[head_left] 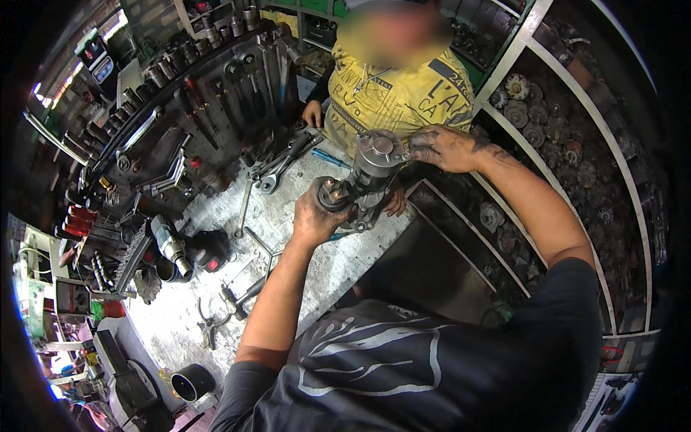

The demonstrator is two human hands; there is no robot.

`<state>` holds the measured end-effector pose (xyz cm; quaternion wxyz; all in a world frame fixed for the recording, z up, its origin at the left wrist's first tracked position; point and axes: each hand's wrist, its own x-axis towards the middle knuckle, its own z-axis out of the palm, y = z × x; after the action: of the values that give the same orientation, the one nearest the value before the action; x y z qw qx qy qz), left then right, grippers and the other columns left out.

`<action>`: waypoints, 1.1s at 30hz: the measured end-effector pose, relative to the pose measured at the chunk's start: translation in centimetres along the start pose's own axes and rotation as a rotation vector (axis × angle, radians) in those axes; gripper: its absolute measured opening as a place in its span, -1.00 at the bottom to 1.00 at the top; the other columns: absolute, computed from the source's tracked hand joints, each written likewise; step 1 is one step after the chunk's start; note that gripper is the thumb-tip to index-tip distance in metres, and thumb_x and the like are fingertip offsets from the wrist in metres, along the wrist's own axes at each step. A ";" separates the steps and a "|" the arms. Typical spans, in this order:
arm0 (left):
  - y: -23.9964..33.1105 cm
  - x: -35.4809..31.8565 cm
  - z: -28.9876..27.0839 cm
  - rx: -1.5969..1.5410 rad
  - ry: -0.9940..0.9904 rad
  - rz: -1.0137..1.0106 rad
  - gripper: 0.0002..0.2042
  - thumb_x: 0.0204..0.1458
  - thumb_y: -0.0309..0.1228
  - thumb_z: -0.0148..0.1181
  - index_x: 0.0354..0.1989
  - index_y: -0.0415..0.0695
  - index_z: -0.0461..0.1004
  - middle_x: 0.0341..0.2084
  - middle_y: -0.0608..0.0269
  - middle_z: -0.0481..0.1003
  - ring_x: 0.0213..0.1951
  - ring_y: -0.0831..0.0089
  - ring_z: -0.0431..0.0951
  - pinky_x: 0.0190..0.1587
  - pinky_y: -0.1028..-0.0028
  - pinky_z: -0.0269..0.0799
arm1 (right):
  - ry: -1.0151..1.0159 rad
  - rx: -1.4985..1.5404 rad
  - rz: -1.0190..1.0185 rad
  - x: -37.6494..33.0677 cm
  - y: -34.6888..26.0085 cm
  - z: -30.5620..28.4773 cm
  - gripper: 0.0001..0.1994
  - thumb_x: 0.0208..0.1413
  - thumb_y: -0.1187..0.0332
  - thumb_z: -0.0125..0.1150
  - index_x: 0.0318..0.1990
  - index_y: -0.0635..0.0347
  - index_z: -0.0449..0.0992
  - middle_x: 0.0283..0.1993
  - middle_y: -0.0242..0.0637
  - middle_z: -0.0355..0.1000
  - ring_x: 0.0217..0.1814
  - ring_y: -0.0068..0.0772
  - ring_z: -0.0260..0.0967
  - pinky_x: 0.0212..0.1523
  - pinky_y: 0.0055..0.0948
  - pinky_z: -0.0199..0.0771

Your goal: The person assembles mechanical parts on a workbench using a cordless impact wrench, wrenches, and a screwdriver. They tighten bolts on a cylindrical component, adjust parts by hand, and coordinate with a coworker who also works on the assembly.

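Both greasy hands, left [311, 216] and right [443, 147], grip a grey, grimy starter motor [363, 176].

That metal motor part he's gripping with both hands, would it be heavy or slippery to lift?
Probably heavy for its size: the motor part looks like solid metal, gripped by the left hand and right hand. Likely slippery, since both hands look greasy. Its rounded body might roll.

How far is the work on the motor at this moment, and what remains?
Done: tools such as the wrench already lie out on the bench. In hand: the left hand grips the motor at its near end and the right hand touches its far cap. Left: the motor looks assembled; I cannot tell what remains.
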<state>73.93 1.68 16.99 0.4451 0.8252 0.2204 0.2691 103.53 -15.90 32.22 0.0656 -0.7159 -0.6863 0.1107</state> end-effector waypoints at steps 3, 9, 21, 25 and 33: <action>-0.2 -0.1 0.1 0.019 0.037 0.047 -0.36 -0.20 -0.23 0.68 0.06 -0.19 0.51 -0.18 -0.08 0.69 -0.08 -0.13 0.72 -0.02 0.10 0.63 | 0.123 -0.105 -0.099 -0.4 0.2 0.6 -0.57 0.46 0.00 0.17 0.08 0.24 0.60 0.01 0.09 0.59 0.10 0.26 0.53 0.15 0.03 0.54; 0.0 1.5 -0.3 0.231 0.016 -0.002 -0.09 -0.25 -0.07 0.65 0.30 -0.31 0.45 0.02 -0.26 0.64 0.10 -0.18 0.64 0.20 0.06 0.56 | 0.182 -0.018 0.015 -0.4 1.3 2.0 -0.61 0.46 0.07 0.19 0.10 0.25 0.57 0.05 0.08 0.58 0.17 0.25 0.51 0.19 -0.02 0.54; 3.0 7.7 -2.7 0.086 -0.188 -0.056 -0.33 -0.26 -0.08 0.61 0.07 -0.15 0.64 -0.10 -0.08 0.72 0.01 0.05 0.73 0.13 0.17 0.60 | 0.115 0.222 0.450 1.6 3.5 1.1 -0.12 0.43 -0.43 -0.17 0.43 0.25 0.46 0.43 0.11 0.45 0.50 0.09 0.36 0.52 -0.16 0.26; 1.7 8.1 -2.7 0.052 -0.259 -0.054 -0.31 -0.26 -0.09 0.61 0.11 -0.14 0.62 -0.06 -0.10 0.70 0.04 0.03 0.72 0.15 0.16 0.59 | 0.115 0.181 0.413 1.2 2.7 0.7 -0.09 0.42 -0.46 -0.18 0.42 0.26 0.46 0.40 0.10 0.48 0.49 0.07 0.39 0.51 -0.17 0.28; -2.1 5.1 -1.7 0.076 -0.115 0.043 -0.12 -0.28 -0.14 0.66 0.30 -0.22 0.47 0.06 -0.14 0.66 0.15 -0.06 0.66 0.23 0.10 0.55 | 0.006 0.196 0.288 0.0 -0.3 -1.3 -0.37 0.45 -0.19 0.14 0.20 0.29 0.62 0.12 -0.05 0.65 0.18 -0.14 0.58 0.23 -0.22 0.50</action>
<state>76.44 6.81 17.24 0.4194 0.8601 0.1869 0.2222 103.61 -15.83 33.54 0.1206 -0.7972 -0.5623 0.1836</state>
